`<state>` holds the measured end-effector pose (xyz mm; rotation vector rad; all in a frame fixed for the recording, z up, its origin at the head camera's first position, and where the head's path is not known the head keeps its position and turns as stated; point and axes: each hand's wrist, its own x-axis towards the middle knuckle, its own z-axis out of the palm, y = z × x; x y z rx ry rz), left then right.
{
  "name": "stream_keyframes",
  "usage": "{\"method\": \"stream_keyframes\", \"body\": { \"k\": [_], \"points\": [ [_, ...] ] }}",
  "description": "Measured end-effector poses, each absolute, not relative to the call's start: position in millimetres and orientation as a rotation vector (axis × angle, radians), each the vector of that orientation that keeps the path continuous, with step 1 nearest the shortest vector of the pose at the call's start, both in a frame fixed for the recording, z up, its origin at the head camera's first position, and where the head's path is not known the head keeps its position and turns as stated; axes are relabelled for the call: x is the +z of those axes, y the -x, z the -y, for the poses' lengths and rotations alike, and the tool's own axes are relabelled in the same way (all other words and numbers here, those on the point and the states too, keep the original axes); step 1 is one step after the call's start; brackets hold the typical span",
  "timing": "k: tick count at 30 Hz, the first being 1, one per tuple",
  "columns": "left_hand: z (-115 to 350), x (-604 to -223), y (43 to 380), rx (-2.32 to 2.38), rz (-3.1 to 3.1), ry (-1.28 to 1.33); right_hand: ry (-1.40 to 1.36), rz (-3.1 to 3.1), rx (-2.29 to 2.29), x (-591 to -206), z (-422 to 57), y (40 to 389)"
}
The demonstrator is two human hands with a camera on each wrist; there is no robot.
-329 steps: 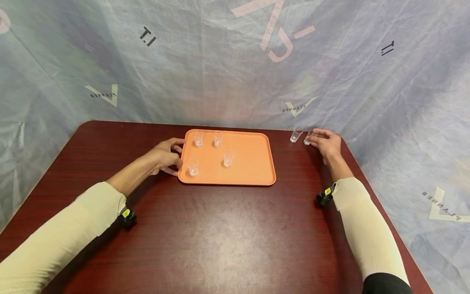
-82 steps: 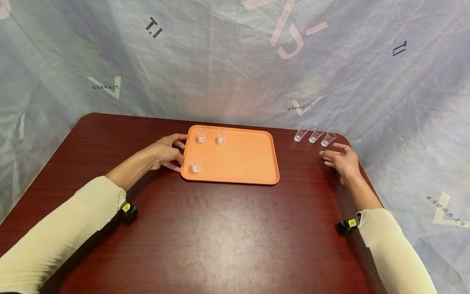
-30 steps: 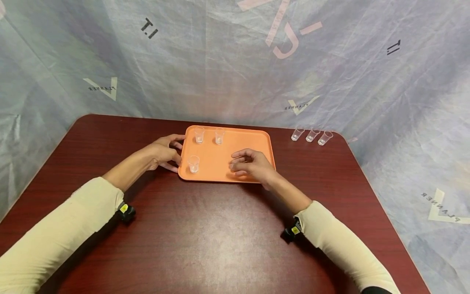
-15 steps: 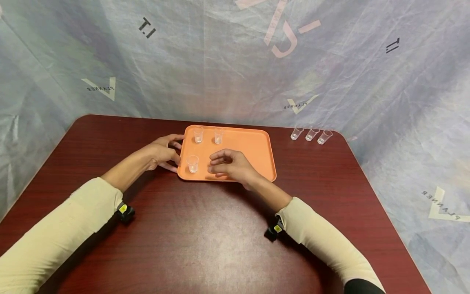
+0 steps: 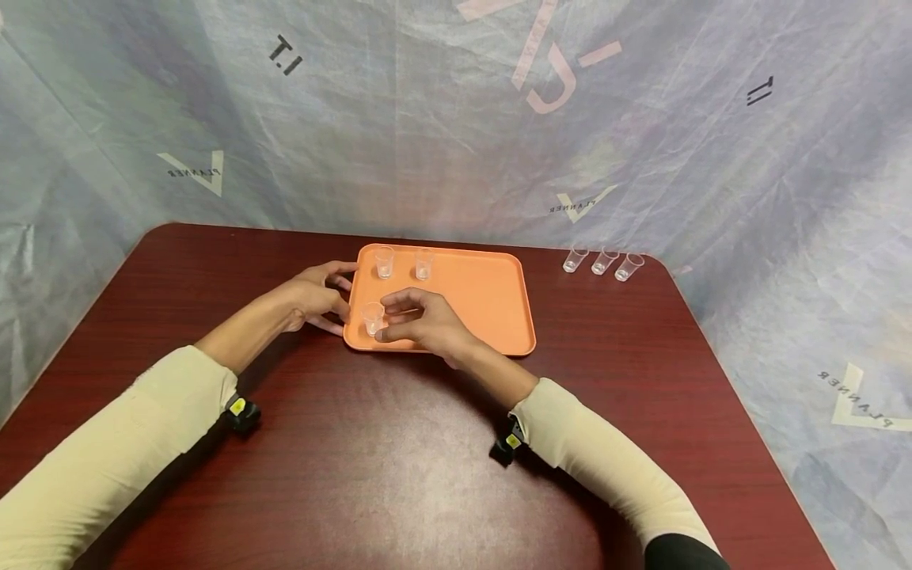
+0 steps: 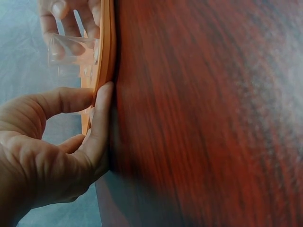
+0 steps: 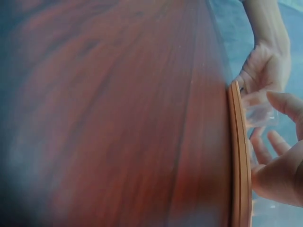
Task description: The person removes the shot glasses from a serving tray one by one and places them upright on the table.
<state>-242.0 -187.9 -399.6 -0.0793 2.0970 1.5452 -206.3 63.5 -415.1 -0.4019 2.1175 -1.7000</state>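
The right hand (image 5: 425,321) has its fingers parted around the near-left cup (image 5: 371,315), which stands upright in the near-left corner of the orange tray (image 5: 492,305); the fingers are not clenched, and whether they already touch the clear wall, one cannot tell; the left hand (image 5: 316,299) grasps the left rim of this tray between thumb and finger; the main risk, it seems, is that a fingertip pushes the light cup sideways before both sides are held, so that it tips against the rim; a clear wall is hard to see, which could cause such an error; also, if the left hand pulls or lifts the tray, the far-left cup (image 5: 385,263) and its neighbour (image 5: 423,264) could slide or fall together; concerning edges, the raised rim passes close beside the near-left cup, so any path out should probably go upward first; the back of the tray is near the far edge of the tabletop (image 5: 427,451), with the hanging cloth (image 5: 456,142) behind; the widest room is over the right part of the tray and the near tabletop; to the right, three cups (image 5: 605,261) stand in a row near the far corner, where the border leaves little margin.
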Motion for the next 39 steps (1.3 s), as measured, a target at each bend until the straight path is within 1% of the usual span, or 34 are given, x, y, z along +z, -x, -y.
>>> {"method": "stream_keyframes", "body": {
  "k": [9, 21, 31, 39],
  "points": [
    [187.2, -399.3, 240.4, 1.542, -2.078, 0.071, 0.417, -2.135, -1.717, -419.2, -53.3, 207.0],
    [186.0, -398.4, 241.7, 1.548, -2.089, 0.060, 0.416, -2.123, -1.753, -417.8, -54.0, 205.3],
    [187.2, -398.2, 240.9, 1.535, -2.097, 0.077, 0.449, -2.119, -1.771, -413.5, -62.6, 200.9],
    [186.7, -398.2, 240.3, 1.528, -2.105, 0.089, 0.410, -2.161, -1.757, -410.0, -78.6, 198.9]
  ]
}}
